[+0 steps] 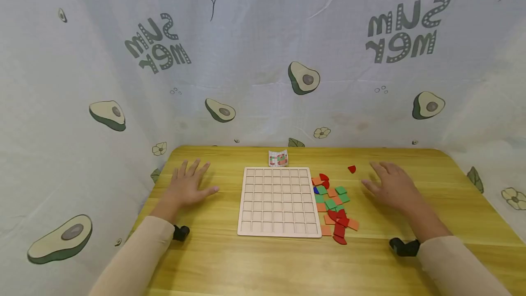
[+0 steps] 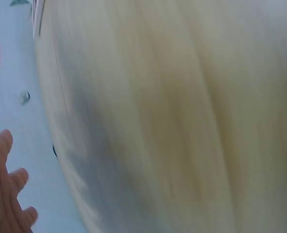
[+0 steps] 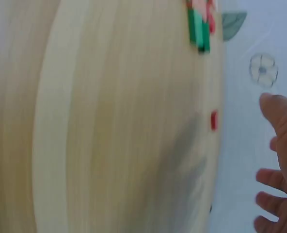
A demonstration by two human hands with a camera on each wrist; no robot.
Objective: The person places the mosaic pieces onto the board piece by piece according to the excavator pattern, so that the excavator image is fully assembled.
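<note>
My left hand (image 1: 186,186) is held over the left part of the table with its fingers spread, and it holds nothing. Over on the right side my right hand (image 1: 392,187) has its fingers extended and holds nothing either. Between the two hands lies a pale wooden grid board (image 1: 279,202) with bare square cells. Along the board's right edge is a loose pile of flat red, green, orange and blue pieces (image 1: 332,204), some overlapping. One red quarter-round piece (image 1: 352,169) lies apart, just left of my right fingertips.
A small printed card (image 1: 278,158) with a coloured grid pattern stands behind the board's far edge. The wooden table (image 1: 263,264) ends at a white curtain (image 1: 263,58) printed with avocados, which also hangs at both sides.
</note>
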